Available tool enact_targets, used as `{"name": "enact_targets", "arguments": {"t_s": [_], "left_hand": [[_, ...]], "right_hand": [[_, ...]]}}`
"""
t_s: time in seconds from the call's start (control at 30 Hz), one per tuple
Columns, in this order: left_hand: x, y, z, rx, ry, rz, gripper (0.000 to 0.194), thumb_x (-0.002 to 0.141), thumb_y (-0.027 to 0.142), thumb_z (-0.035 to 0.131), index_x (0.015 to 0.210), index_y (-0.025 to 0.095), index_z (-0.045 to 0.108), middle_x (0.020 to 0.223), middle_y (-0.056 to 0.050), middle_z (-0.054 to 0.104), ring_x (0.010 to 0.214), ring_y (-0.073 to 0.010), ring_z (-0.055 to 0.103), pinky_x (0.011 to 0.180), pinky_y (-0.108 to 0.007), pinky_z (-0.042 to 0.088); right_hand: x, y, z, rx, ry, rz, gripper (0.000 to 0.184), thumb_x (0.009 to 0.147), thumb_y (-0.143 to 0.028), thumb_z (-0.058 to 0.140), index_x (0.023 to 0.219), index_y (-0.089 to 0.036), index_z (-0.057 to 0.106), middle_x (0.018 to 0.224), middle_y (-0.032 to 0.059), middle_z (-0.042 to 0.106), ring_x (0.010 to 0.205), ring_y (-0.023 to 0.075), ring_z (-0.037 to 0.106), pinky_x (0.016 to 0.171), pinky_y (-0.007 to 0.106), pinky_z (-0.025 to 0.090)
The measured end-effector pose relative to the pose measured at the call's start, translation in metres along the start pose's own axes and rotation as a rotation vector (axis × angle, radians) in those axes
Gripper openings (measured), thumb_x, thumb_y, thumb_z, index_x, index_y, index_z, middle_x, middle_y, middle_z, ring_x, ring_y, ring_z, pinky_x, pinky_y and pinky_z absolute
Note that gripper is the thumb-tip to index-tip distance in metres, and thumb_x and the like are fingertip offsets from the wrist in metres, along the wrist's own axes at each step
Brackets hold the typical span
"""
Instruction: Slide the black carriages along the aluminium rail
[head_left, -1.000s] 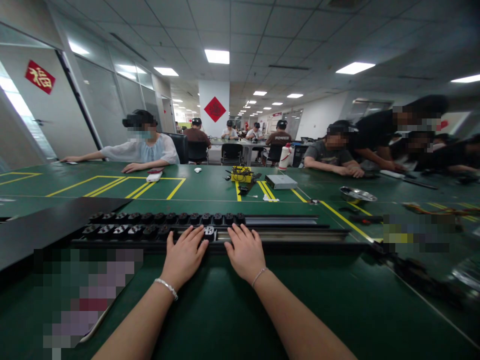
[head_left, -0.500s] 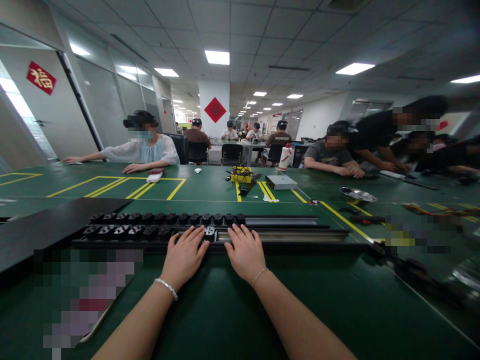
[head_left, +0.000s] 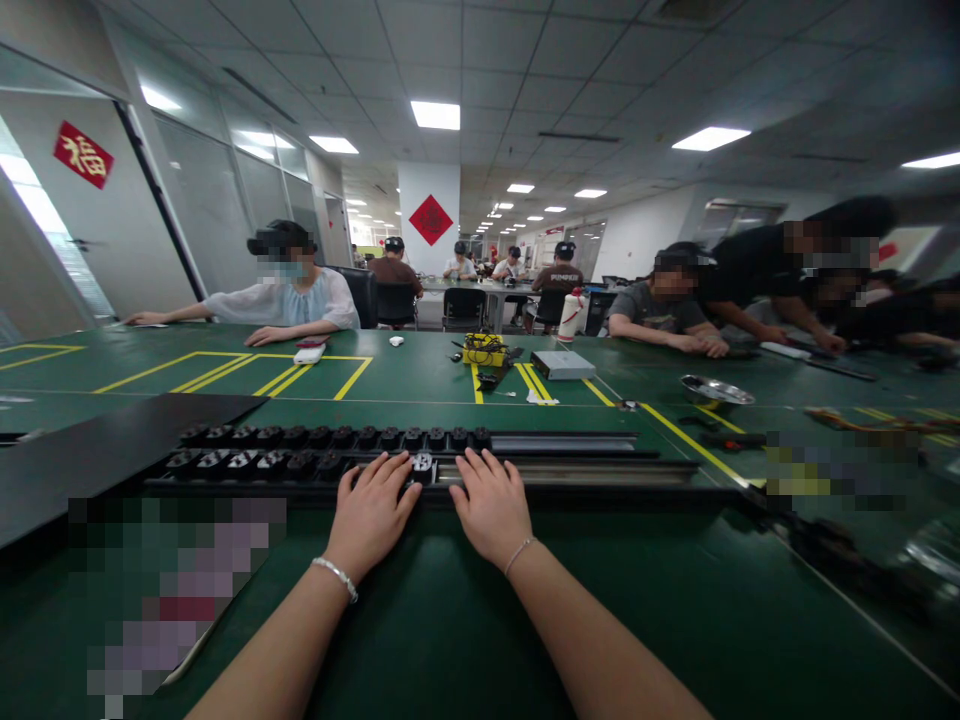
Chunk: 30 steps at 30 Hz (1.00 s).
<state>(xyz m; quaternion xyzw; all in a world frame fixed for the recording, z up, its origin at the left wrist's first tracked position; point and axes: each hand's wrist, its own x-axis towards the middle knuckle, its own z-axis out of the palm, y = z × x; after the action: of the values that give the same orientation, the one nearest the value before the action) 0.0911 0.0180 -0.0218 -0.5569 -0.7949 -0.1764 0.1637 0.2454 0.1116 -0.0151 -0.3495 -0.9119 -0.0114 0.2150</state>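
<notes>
Two long black rails lie side by side across the green table, each holding a row of black socket-like modules toward its left. My left hand [head_left: 375, 508] lies flat over the near rail [head_left: 622, 490], fingers stretched out across part of its row. Just right of those fingertips sits a module with a pale face [head_left: 421, 466]. My right hand [head_left: 493, 505] rests with spread fingers on the near rail's bare metal channel [head_left: 600, 472]. Behind it is the far rail [head_left: 570, 440], with its modules [head_left: 389, 437]. What lies beneath my palms is hidden.
A dark flat panel [head_left: 127, 445] touches the rails' left end. Farther back are a yellow box with cables [head_left: 484, 348], a grey box [head_left: 562, 364] and a metal bowl [head_left: 716, 388]. A blurred pouch-like item lies front left. Several people sit or lean around the table.
My hands keep their places on the near rail. At the far right, the leaning person's hand has shifted a little to the right.
</notes>
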Motion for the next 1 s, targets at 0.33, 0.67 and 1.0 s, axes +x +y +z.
{"name": "enact_targets", "arguments": {"t_s": [0.33,0.67,1.0], "left_hand": [[-0.0002,-0.0020,0.0035,-0.024,0.019,-0.018,0.037,0.086,0.044,0.032,0.108,0.026,0.056,0.129,-0.001,0.052,0.123,-0.0215,0.039,0.101,-0.045,0.022],[0.0017,-0.0031,0.0028,-0.051,0.004,-0.045,0.035,0.085,0.047,0.035,0.105,0.029,0.058,0.128,0.001,0.053,0.122,-0.0219,0.041,0.102,-0.048,0.020],[0.0022,-0.0025,0.0000,-0.079,-0.006,-0.051,0.033,0.085,0.046,0.037,0.104,0.030,0.059,0.128,0.002,0.053,0.122,-0.0217,0.041,0.103,-0.051,0.018]], "right_hand": [[-0.0003,0.0009,0.0024,0.035,0.022,-0.005,0.046,0.090,-0.043,0.026,0.128,-0.026,0.044,0.138,0.0005,0.040,0.127,0.0199,0.029,0.103,0.040,0.017],[-0.0002,0.0011,0.0025,0.025,0.020,-0.007,0.046,0.090,-0.043,0.026,0.129,-0.026,0.043,0.138,0.0013,0.040,0.127,0.0195,0.029,0.103,0.040,0.017],[0.0003,0.0024,0.0044,0.044,0.027,-0.012,0.046,0.090,-0.044,0.025,0.128,-0.026,0.044,0.137,-0.0001,0.040,0.127,0.0200,0.029,0.103,0.040,0.017]]}}
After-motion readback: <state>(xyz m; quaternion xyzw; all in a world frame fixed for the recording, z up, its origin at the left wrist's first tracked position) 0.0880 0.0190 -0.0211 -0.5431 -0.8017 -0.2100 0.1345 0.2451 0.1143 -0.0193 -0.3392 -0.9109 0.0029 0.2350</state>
